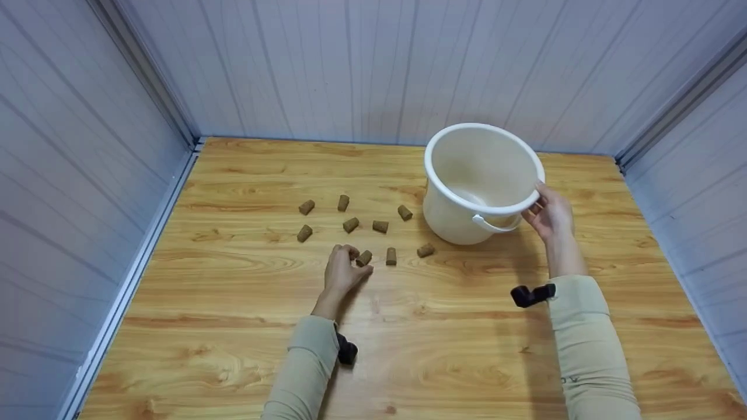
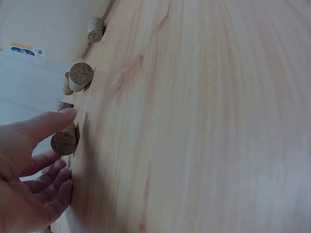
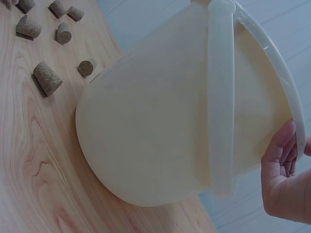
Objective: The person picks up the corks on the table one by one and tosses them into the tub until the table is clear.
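A cork (image 1: 364, 258) lies on the wooden table between the thumb and fingers of my left hand (image 1: 342, 269). In the left wrist view my thumb is above that cork (image 2: 64, 141) and the fingers are below it, spread and loosely bent around it. My right hand (image 1: 551, 216) grips the rim of a white plastic bucket (image 1: 455, 213), with fingers curled over the edge in the right wrist view. The bucket's mouth faces up and its handle (image 1: 496, 226) hangs on the near side.
Several more corks lie scattered left of the bucket, among them an upright-looking cork (image 1: 391, 256) and a cork (image 1: 426, 250) close to the bucket's base. Pale panel walls (image 1: 303, 70) border the wooden table (image 1: 420, 338) at the back and both sides.
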`<state>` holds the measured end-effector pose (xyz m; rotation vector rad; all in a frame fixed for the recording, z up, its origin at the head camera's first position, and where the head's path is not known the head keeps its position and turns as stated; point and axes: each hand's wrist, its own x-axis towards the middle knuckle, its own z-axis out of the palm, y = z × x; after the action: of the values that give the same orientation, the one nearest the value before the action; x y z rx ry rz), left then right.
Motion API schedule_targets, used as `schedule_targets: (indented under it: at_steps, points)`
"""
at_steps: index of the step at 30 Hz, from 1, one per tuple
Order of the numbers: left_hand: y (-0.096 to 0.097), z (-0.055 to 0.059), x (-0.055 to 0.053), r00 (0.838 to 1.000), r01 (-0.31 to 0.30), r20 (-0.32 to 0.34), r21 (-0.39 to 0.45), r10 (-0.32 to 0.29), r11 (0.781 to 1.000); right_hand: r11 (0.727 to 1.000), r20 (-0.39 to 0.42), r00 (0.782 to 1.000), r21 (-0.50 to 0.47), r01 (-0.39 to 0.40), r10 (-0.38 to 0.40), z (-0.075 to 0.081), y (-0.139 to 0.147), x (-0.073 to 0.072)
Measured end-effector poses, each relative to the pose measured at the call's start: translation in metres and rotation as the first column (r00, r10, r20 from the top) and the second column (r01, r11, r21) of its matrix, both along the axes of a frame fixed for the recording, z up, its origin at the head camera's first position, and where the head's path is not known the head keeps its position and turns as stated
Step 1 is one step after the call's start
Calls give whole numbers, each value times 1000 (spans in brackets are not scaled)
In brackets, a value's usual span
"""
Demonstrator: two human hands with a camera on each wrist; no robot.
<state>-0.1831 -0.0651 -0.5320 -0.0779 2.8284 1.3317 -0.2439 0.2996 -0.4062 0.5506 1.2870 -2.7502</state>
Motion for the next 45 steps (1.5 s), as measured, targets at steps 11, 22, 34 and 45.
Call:
schedule_targets:
  at_steps: [11,22,34,45]
  points:
    - [1,-1,0,1000,-24,-18,-38,24,999,1000,2,1000,14,-2,2,0,0,0]
    - [1,-2,0,999,-39,-15,-18,39,999,1000,6,1000,10,3,-3,1,-2,0]
    - [3,0,0,996,-39,-80,13,39,999,1000,1,1000,12,21,-21,1,-1,1]
    - [8,5,1,996,-50,-78,13,51,999,1000,-3,1000,-8,12,-12,2,-2,1]
